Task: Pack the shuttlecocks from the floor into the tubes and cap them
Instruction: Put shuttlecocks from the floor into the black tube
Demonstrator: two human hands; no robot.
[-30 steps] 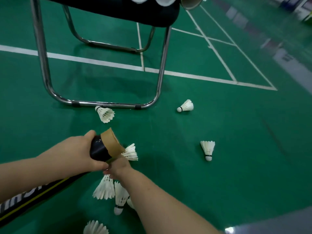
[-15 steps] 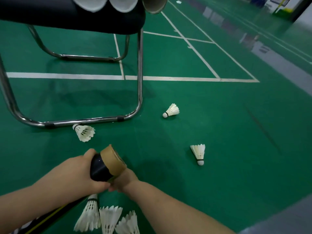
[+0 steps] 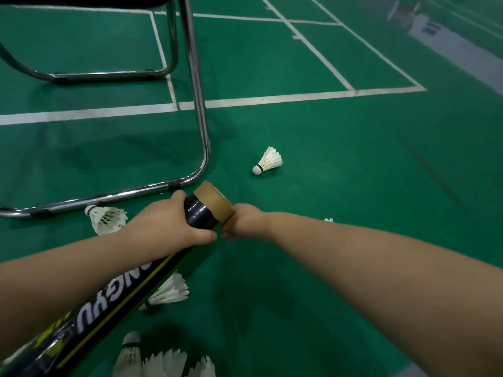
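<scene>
Green court floor (image 3: pixel 353 191), white lines (image 3: pixel 272 98), chrome chair frame (image 3: pixel 202 126), scattered shuttlecocks (image 3: pixel 268 161)

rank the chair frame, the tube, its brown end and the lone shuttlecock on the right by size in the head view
1. chair frame and tube: similar span, both cut by the edge, and the tube is far nearer, so unranked
2. brown end
3. shuttlecock, only slightly smaller

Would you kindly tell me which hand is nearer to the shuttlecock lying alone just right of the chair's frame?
Right. The right hand, at the brown end of the tube, lies just short of that shuttlecock; the left hand grips the tube farther left.
</scene>
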